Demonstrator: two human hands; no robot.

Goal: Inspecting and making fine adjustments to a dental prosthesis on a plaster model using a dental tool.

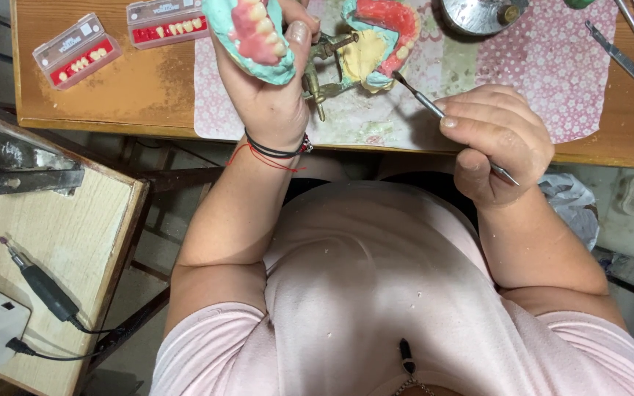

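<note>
The left hand [269, 88] is gripping a teal plaster cast with pink wax gum and cream teeth [252, 38] above the wooden table's [148, 88] near edge. The right hand [497, 143] is pinching a thin metal carving tool [442, 116], its tip touching a second cast [379, 44] on a brass articulator [321, 73]. Two clear tooth boxes [76, 51] are lying toward the far-left corner.

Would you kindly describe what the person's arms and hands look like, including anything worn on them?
Both arms are bare up to short pale pink sleeves at the shoulders. The left hand has a thin black band and a red thread around its wrist; its thumbnail looks unpainted. The right hand wears no band or watch that I can see, and the fingers show no rings. No gloves on either hand.
</note>
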